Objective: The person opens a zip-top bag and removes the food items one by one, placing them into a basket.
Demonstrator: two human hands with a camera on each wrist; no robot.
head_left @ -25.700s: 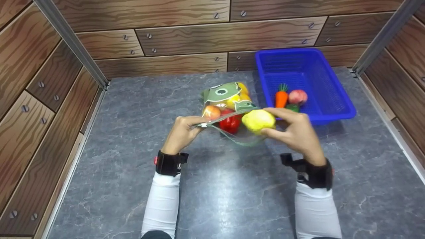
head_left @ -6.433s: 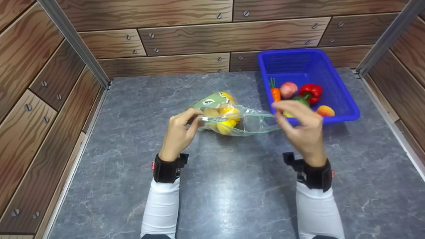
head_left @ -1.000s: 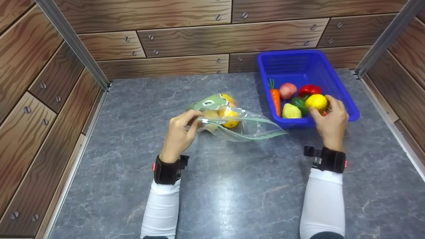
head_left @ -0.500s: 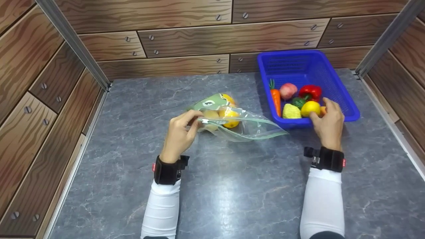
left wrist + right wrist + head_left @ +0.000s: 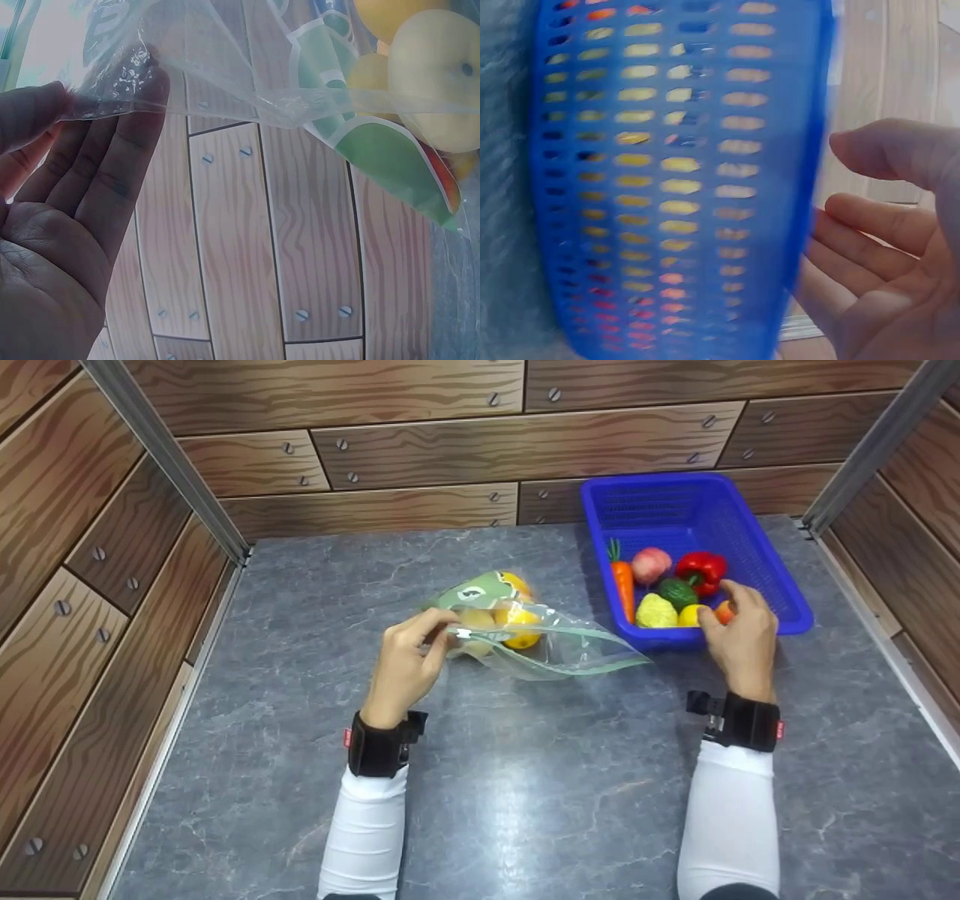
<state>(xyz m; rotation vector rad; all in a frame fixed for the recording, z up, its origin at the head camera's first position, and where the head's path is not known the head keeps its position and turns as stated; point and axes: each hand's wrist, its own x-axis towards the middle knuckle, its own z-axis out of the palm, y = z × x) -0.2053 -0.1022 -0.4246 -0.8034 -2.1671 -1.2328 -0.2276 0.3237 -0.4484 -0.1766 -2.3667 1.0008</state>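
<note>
My left hand (image 5: 403, 671) pinches the slider end of a clear zip bag (image 5: 574, 649) with a green printed panel. In the left wrist view the thumb and fingers hold the film of the bag (image 5: 217, 67). Orange fruit (image 5: 520, 631) and a pale round fruit (image 5: 442, 90) lie inside the bag, whose mouth gapes to the right. My right hand (image 5: 742, 641) hovers over the near edge of the blue basket (image 5: 765, 551), fingers loosely bent and holding nothing. Just left of its thumb a lemon (image 5: 689, 616) lies in the basket; a peach (image 5: 724, 612) is partly hidden behind the fingers.
Also in the basket are a carrot (image 5: 623, 587), a pink round fruit (image 5: 651, 564), a red bell pepper (image 5: 702, 571), a dark green fruit (image 5: 678, 594) and a bumpy yellow-green fruit (image 5: 656, 612). Wood-patterned panels (image 5: 420, 450) wall in the grey tabletop (image 5: 510, 780).
The right hand has lowered the lemon into the basket and let go of it. Pepper, peach and bumpy fruit, earlier at or in the bag, now lie in the basket. Left hand keeps its place.
</note>
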